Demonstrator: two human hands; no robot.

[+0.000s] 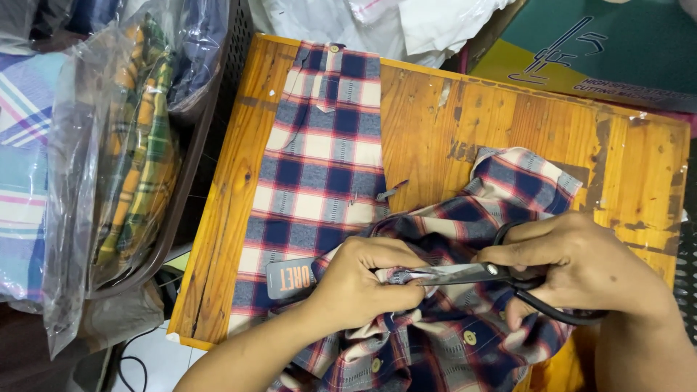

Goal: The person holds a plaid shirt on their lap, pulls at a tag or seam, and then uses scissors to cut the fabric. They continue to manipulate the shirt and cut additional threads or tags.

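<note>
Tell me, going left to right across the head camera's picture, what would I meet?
Bagged folded cloths in clear plastic → dark basket rim → wooden table's left edge → grey tag → left hand pinching the plaid shirt → scissors → right hand in the black handles.

One plaid shirt (319,167), one pair of scissors (465,274), one grey tag (289,278), two hands, one wooden table (508,116).
</note>
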